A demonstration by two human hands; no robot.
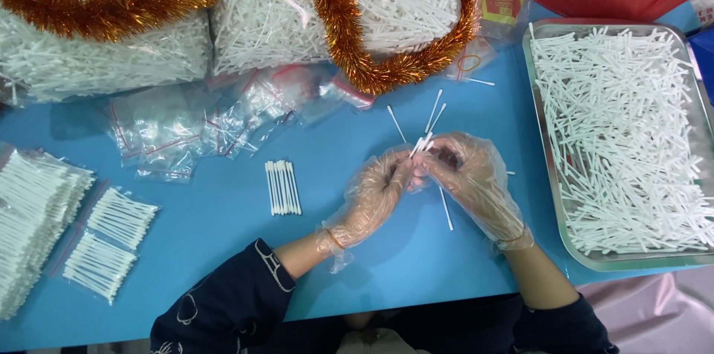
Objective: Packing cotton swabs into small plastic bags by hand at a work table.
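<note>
Covering the whole view, the bright blue tabletop (223,220) carries big clear plastic bags of white swabs (268,4) along its far edge, draped with orange-gold tinsel garland (349,34). At the right sits a rectangular metal tray (554,198) heaped with loose white swabs. Small clear zip bags (171,138) lie left of centre. Both hands wear thin clear gloves: left hand (375,194) and right hand (468,175) meet, fingers pinching a small bunch of white cotton swabs (421,146) between them. A neat row of swabs (282,187) lies nearby.
</note>
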